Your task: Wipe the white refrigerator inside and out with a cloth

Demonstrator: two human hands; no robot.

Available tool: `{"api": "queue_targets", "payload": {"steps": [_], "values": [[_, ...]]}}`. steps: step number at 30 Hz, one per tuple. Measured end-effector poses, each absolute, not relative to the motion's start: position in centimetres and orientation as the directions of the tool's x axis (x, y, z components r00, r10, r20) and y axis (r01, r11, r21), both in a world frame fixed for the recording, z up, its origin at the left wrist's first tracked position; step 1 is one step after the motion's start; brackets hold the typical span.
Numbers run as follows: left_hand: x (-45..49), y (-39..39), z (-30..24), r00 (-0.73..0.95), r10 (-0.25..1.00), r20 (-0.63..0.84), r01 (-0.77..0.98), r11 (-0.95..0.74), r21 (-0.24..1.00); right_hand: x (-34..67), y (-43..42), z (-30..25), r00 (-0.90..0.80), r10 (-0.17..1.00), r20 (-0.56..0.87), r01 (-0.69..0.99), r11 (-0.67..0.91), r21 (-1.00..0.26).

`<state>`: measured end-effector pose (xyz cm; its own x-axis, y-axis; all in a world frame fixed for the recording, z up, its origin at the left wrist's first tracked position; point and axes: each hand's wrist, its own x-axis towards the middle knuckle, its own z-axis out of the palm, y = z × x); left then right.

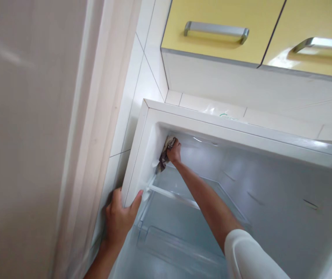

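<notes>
My right hand (174, 151) is closed on a crumpled brown and white cloth (165, 155). It presses the cloth against the inner left wall of a white refrigerator (183, 116), high up near the corner under the ceiling. My left hand (121, 215) grips the refrigerator's left side edge, thumb on the front rim and fingers wrapped round the outside, partly hidden. Below my right hand lies a glass shelf (180, 197) with a white front trim. Lower down, a clear plastic drawer or shelf front (180, 244) shows.
Yellow cabinets (221, 15) with metal handles hang above the refrigerator. A pale door frame (90, 147) stands close on the left, beside white wall tiles (142, 73). A clear plastic bag (215, 111) with green print lies on the refrigerator top.
</notes>
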<state>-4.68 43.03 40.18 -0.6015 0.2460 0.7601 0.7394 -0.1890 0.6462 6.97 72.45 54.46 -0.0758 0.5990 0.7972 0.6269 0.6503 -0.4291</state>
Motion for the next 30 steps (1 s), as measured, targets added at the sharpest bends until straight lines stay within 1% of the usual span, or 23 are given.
{"api": "queue_targets", "payload": {"steps": [4,8,11,14,17,19,21,26,28,30], "values": [[-4.8,42.9,40.3,-0.571,0.211,0.794,0.773,-0.189,0.606,8.9,74.3,54.2,-0.264,0.533,0.804,0.747,0.640,-0.180],[-4.8,42.9,40.5,-0.574,0.163,0.802,0.790,-0.148,0.595,10.0,74.8,54.4,-0.405,0.508,0.760,0.809,0.586,0.039],[-4.7,42.9,40.7,-0.583,0.140,0.801,0.791,-0.128,0.598,11.0,74.7,55.0,-0.472,0.516,0.715,0.833,0.527,0.169],[-4.7,42.8,40.9,-0.591,0.149,0.792,0.786,-0.112,0.608,12.8,74.4,55.8,-0.482,0.552,0.680,0.858,0.452,0.241],[-4.6,42.8,41.0,-0.618,0.173,0.767,0.762,-0.107,0.638,15.8,74.0,56.2,-0.425,0.595,0.683,0.901,0.351,0.255],[-4.6,42.8,41.0,-0.637,0.193,0.746,0.742,-0.109,0.662,18.4,73.5,56.2,-0.354,0.618,0.702,0.934,0.266,0.237],[-4.7,42.9,40.8,-0.653,0.208,0.729,0.727,-0.100,0.680,21.5,72.7,56.3,-0.256,0.637,0.727,0.967,0.169,0.192],[-4.6,43.1,40.4,-0.670,0.206,0.713,0.710,-0.100,0.697,29.4,70.6,57.2,0.035,0.660,0.751,0.997,-0.072,0.016],[-4.6,43.2,40.3,-0.669,0.214,0.712,0.706,-0.116,0.699,31.3,70.2,57.2,0.052,0.674,0.737,0.997,-0.080,0.003],[-4.5,43.2,40.2,-0.657,0.207,0.724,0.715,-0.131,0.687,31.8,70.1,56.3,0.076,0.695,0.715,0.997,-0.069,-0.039]]}}
